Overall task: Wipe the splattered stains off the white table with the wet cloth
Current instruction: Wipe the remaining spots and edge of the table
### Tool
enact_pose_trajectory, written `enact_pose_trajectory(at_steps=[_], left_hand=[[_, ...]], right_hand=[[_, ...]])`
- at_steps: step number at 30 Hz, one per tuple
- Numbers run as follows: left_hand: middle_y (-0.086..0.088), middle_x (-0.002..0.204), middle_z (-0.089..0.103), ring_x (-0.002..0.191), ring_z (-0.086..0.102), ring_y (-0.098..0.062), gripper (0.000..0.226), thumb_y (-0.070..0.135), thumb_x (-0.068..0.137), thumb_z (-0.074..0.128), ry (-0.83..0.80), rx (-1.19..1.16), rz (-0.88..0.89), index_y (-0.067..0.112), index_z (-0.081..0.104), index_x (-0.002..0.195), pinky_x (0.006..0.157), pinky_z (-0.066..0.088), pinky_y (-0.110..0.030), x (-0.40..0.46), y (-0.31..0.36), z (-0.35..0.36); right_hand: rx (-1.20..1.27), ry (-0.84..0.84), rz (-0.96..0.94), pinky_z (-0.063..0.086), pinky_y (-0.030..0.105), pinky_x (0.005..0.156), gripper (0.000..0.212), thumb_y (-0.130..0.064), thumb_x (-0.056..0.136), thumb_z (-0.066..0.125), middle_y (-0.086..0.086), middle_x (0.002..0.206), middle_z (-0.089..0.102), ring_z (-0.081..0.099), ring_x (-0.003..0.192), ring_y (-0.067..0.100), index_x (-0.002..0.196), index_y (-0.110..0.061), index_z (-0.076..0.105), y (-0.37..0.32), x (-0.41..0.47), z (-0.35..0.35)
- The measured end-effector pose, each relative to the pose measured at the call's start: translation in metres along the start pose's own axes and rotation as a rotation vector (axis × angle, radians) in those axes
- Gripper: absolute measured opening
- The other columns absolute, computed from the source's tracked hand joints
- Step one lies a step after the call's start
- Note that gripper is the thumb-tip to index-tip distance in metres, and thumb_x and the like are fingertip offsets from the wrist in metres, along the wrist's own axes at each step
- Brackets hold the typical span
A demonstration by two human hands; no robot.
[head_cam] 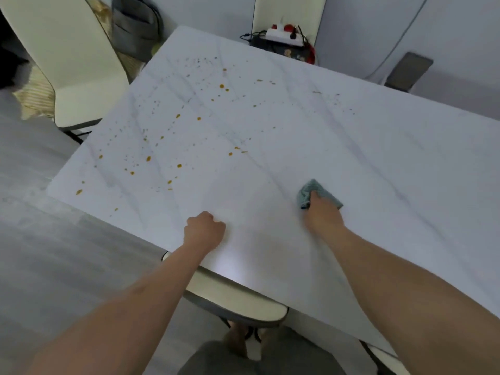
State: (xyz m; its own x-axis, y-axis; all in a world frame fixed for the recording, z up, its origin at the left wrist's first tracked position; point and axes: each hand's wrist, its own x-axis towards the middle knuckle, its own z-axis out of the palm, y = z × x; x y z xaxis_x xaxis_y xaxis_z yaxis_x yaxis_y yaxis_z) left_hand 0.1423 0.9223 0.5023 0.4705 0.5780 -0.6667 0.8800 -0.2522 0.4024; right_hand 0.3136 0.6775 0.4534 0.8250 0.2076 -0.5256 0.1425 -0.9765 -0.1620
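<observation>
Under the right hand's (323, 215) grip, bunched cloth (311, 192); stains (178, 139) leftward

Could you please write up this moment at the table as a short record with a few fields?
surface: white marbled table
stains: orange-brown splatters across the left and far part
cloth: blue-green cloth on the table, right of the stains
right hand: right hand holds the cloth against the top
left hand: left hand in a fist, resting near the near edge, holding nothing
nearby: cream chair at the far left corner
</observation>
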Motion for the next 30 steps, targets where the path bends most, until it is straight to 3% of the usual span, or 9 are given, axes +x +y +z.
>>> enact_pose_trajectory(at_steps=[3, 4, 8, 10, 14, 17, 22, 26, 30], left_hand=[[-0.005, 0.109, 0.058, 0.097, 0.065, -0.03, 0.016, 0.024, 0.089, 0.054, -0.007, 0.02, -0.022, 0.027, 0.043, 0.078, 0.088, 0.056, -0.04, 0.001, 0.007, 0.007], [-0.006, 0.113, 0.059, 0.098, 0.065, -0.03, 0.004, 0.023, 0.089, 0.054, -0.022, 0.034, -0.032, 0.025, 0.052, 0.086, 0.089, 0.056, -0.041, 0.002, 0.008, 0.011], [-0.015, 0.14, 0.043, 0.112, 0.06, -0.032, 0.054, 0.025, 0.088, 0.048, -0.056, 0.131, -0.073, 0.018, 0.049, 0.142, 0.1, 0.051, -0.045, 0.012, 0.008, 0.026], [-0.013, 0.141, 0.046, 0.114, 0.06, -0.032, 0.052, 0.025, 0.089, 0.049, -0.061, 0.121, -0.083, 0.02, 0.052, 0.141, 0.101, 0.05, -0.044, 0.017, 0.007, 0.028], [-0.012, 0.122, 0.064, 0.104, 0.065, -0.031, 0.02, 0.021, 0.089, 0.053, -0.033, 0.06, -0.068, 0.015, 0.065, 0.103, 0.094, 0.054, -0.039, 0.019, 0.005, 0.023], [-0.012, 0.137, 0.057, 0.12, 0.058, -0.032, 0.041, 0.017, 0.093, 0.052, -0.02, 0.096, -0.042, 0.007, 0.058, 0.133, 0.102, 0.049, -0.039, 0.016, 0.007, 0.022], [-0.017, 0.145, 0.046, 0.118, 0.057, -0.033, 0.049, 0.014, 0.093, 0.048, -0.049, 0.103, -0.026, 0.005, 0.049, 0.141, 0.1, 0.048, -0.037, 0.01, -0.002, 0.021], [-0.017, 0.153, 0.036, 0.133, 0.045, -0.037, 0.052, 0.014, 0.094, 0.049, -0.089, 0.122, 0.045, 0.011, 0.045, 0.146, 0.109, 0.042, -0.042, 0.001, -0.008, 0.017], [-0.013, 0.146, 0.047, 0.12, 0.057, -0.031, 0.057, 0.01, 0.094, 0.045, -0.126, 0.026, 0.095, 0.014, 0.041, 0.15, 0.103, 0.048, -0.038, -0.008, -0.022, 0.003]], right_hand=[[-0.087, 0.109, 0.107, 0.041, 0.048, 0.105, 0.055, -0.028, 0.096, 0.047, 0.017, 0.14, 0.033, 0.035, 0.126, 0.04, 0.147, -0.011, 0.037, 0.039, 0.036, -0.036], [-0.06, 0.108, 0.12, 0.039, 0.049, 0.106, 0.055, -0.028, 0.096, 0.048, 0.016, 0.14, 0.031, 0.036, 0.125, 0.04, 0.147, -0.01, 0.036, 0.044, 0.05, -0.043], [0.021, 0.14, 0.071, 0.031, 0.048, 0.112, 0.063, -0.031, 0.097, 0.047, 0.016, 0.147, 0.026, 0.033, 0.129, 0.044, 0.156, -0.018, 0.025, 0.022, 0.098, -0.051], [0.059, 0.146, 0.021, 0.03, 0.047, 0.113, 0.066, -0.031, 0.098, 0.045, 0.014, 0.149, 0.025, 0.032, 0.129, 0.043, 0.158, -0.022, 0.021, -0.007, 0.109, -0.044], [0.022, 0.1, -0.221, 0.034, 0.044, 0.109, 0.066, -0.027, 0.094, 0.049, 0.013, 0.143, 0.033, 0.039, 0.122, 0.04, 0.156, -0.022, 0.028, -0.077, 0.08, -0.012], [-0.065, 0.075, -0.465, 0.039, 0.044, 0.101, 0.061, -0.023, 0.089, 0.052, 0.014, 0.135, 0.043, 0.048, 0.114, 0.039, 0.149, -0.019, 0.04, -0.118, 0.024, 0.027], [-0.159, 0.002, -0.654, 0.042, 0.041, 0.099, 0.064, -0.023, 0.091, 0.054, 0.013, 0.139, 0.041, 0.044, 0.119, 0.034, 0.152, -0.015, 0.034, -0.11, -0.039, 0.061], [-0.123, 0.067, -0.385, 0.044, 0.043, 0.1, 0.062, -0.019, 0.095, 0.046, 0.015, 0.142, 0.039, 0.044, 0.122, 0.036, 0.155, -0.015, 0.029, -0.055, -0.03, 0.049], [0.041, 0.144, 0.064, 0.043, 0.045, 0.102, 0.062, -0.023, 0.097, 0.043, 0.018, 0.145, 0.037, 0.048, 0.122, 0.041, 0.156, -0.015, 0.025, 0.002, -0.034, 0.028]])
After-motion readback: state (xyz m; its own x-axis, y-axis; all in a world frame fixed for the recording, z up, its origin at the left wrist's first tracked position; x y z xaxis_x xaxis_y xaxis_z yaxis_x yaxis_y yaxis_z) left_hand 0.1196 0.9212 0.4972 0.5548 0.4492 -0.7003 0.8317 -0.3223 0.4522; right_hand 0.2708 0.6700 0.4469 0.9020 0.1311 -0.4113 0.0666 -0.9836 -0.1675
